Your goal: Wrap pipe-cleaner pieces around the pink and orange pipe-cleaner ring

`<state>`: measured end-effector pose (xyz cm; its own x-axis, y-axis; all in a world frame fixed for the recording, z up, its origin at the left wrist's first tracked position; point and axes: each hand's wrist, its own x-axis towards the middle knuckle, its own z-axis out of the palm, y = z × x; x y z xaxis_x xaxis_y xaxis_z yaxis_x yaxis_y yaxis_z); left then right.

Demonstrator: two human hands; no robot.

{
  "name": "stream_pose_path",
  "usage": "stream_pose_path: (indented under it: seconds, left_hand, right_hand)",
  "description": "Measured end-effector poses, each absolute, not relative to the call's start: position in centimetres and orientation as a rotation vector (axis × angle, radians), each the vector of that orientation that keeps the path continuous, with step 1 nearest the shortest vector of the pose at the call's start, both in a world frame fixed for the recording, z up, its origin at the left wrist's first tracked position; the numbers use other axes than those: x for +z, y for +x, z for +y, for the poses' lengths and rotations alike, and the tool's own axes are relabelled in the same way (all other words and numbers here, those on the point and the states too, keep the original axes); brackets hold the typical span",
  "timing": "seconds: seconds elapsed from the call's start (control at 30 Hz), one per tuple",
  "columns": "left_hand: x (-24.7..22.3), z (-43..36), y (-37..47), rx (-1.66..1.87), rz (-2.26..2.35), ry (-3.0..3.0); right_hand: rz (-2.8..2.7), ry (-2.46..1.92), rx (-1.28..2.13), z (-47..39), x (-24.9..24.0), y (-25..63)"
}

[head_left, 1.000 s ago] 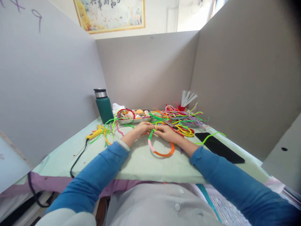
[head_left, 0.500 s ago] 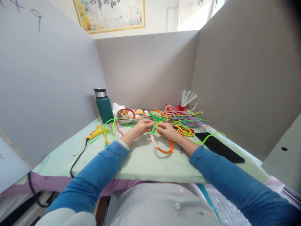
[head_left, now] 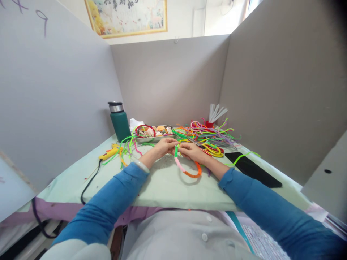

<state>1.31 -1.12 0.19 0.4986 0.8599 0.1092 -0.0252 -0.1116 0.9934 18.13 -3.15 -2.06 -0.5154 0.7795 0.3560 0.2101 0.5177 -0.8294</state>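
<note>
A hoop wrapped in pipe cleaners (head_left: 193, 175), with green, pink and orange sections, hangs from my fingers over the table. My left hand (head_left: 165, 147) is closed in a pinch at the hoop's green upper end. My right hand (head_left: 191, 151) pinches the same spot from the other side, where a bit of yellow-green pipe cleaner shows between the fingertips. Part of the hoop is hidden behind my right hand. Just beyond the right hand lie scissors (head_left: 194, 141) and yellow wrapped rings (head_left: 214, 150).
Behind my hands are a metal tray (head_left: 151, 139) of shells and a heap of coloured pipe cleaners (head_left: 206, 133). To the left stand a green bottle (head_left: 119, 124) and a yellow glue gun (head_left: 109, 152) with a cord. A black phone (head_left: 252, 169) lies right, near a red cup (head_left: 209, 124) of glue sticks.
The hoop has swung slightly down and to the right. My fingertips have shifted a little at its green end; both arms stay in place.
</note>
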Motion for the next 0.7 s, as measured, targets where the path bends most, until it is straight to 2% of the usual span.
stream_pose_path:
  seconds: [0.2, 0.37, 0.7]
  left_hand:
    - [-0.2, -0.8, 1.5, 0.941, 0.868, 1.671]
    - [-0.5, -0.5, 1.6, 0.964, 0.892, 1.778]
    - [-0.5, -0.9, 2.0, 0.999, 1.032, 1.698]
  right_hand:
    - [-1.921, -0.855, 0.905, -2.8, -2.3, 17.9]
    - [-1.881, -0.945, 0.721, -1.7, -2.7, 18.1]
    - [-1.910, -1.008, 0.618, -1.6, -2.8, 18.0]
